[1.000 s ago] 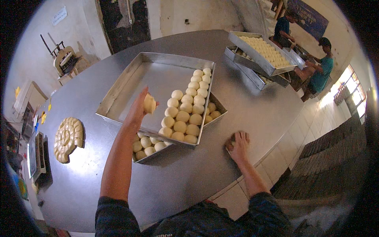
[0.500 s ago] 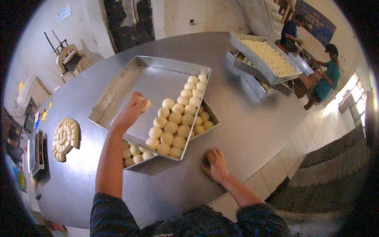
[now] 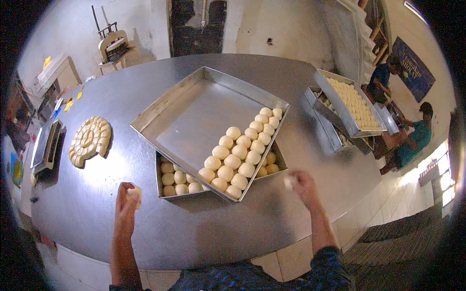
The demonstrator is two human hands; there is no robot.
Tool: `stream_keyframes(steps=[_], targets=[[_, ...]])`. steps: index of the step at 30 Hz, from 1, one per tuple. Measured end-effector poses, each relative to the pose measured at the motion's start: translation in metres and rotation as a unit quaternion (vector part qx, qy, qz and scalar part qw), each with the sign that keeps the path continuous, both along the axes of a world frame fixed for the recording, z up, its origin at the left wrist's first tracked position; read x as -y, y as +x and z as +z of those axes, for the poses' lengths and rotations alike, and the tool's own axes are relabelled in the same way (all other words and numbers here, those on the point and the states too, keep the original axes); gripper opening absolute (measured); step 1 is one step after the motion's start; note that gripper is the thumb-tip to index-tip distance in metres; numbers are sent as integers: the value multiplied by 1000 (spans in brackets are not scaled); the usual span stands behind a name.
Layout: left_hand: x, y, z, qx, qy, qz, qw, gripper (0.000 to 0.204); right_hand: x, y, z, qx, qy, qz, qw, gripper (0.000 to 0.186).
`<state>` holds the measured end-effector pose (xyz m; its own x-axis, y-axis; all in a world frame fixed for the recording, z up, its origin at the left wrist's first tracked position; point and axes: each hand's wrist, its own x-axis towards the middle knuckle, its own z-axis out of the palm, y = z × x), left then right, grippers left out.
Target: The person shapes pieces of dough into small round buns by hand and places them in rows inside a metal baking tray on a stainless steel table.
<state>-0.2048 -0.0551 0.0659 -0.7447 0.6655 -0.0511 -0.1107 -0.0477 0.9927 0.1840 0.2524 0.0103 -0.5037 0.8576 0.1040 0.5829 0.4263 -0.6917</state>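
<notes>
Two round, axisless dough balls: left hand (image 3: 125, 206) grips one (image 3: 135, 194), right hand (image 3: 303, 182) another (image 3: 290, 181).

Left hand (image 3: 125, 201) and right hand (image 3: 302, 183) curled, wide apart.

Tabletop (image 3: 204, 228) grey steel, glare patches. Trays (image 3: 194, 116) silver-grey. Dough balls (image 3: 238, 155) pale cream; dough ring (image 3: 90, 139) same cream, ridged segments. Sleeves (image 3: 325, 266) dark blue plaid. Floor tiles (image 3: 354, 228) off-white. Walls whitish, stained. Coworkers' shirts: teal (image 3: 417, 136), blue (image 3: 381, 75).
</notes>
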Motion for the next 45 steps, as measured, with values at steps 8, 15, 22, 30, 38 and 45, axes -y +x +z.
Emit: stream_keyframes(steps=[8, 15, 22, 30, 38, 45], targets=[[11, 35, -11, -41, -44, -27, 998, 25, -113, -185, 54, -140, 161, 4, 977, 23], [63, 18, -43, 140, 69, -15, 988, 30, 92, -248, 82, -222, 52, 266, 937, 35], [54, -44, -51, 124, -45, -349, 928, 43, 233, -194, 14, -86, -141, 243, 956, 34], [22, -266, -117, -357, -423, 233, 799, 40, 215, -151, -45, 145, 219, -53, 963, 44], [-53, -320, -135, -314, -245, 233, 887, 39, 241, -104, -75, 148, 202, -42, 967, 24], [25, -268, -116, -62, 1, 52, 997, 53, 226, -162, -74, 53, 199, -64, 976, 16]])
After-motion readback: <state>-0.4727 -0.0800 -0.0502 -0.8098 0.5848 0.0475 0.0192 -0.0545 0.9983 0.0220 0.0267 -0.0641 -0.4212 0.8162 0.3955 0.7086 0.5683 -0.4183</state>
